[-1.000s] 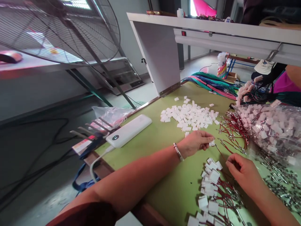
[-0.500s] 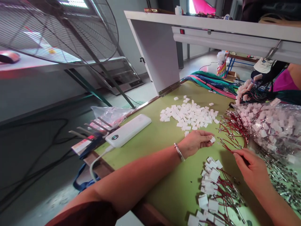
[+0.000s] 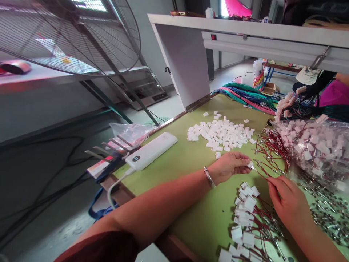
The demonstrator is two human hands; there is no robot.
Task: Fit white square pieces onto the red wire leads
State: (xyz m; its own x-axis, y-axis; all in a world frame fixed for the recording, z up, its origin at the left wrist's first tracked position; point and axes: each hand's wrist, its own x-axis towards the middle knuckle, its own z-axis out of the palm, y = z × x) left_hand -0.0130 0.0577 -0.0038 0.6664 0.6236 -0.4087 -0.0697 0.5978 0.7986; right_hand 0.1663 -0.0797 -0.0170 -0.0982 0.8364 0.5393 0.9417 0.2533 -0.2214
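Between the thumb and fingers of my left hand (image 3: 230,166) is a small white connector housing (image 3: 250,165). My right hand (image 3: 287,196) pinches a short red wire (image 3: 262,175), whose metal terminal end meets the housing; how far in it sits I cannot tell. Just below lies a row of white housings with red wires (image 3: 244,214) attached. Beyond my left hand spreads a pile of loose white housings (image 3: 222,133). A bundle of loose red wires (image 3: 275,149) with metal ends lies past my right hand.
A clear plastic bag of white housings (image 3: 313,145) stands at the right, with many metal-ended pieces (image 3: 327,207) below it. A white power bank (image 3: 151,151) with a cable lies at the left edge. Coloured wire bundles (image 3: 245,96) lie at the back. A fan (image 3: 89,36) stands left.
My right hand has brought the red wire left to the housing, so its metal end now meets it. My left hand keeps its hold. The view has shifted slightly.
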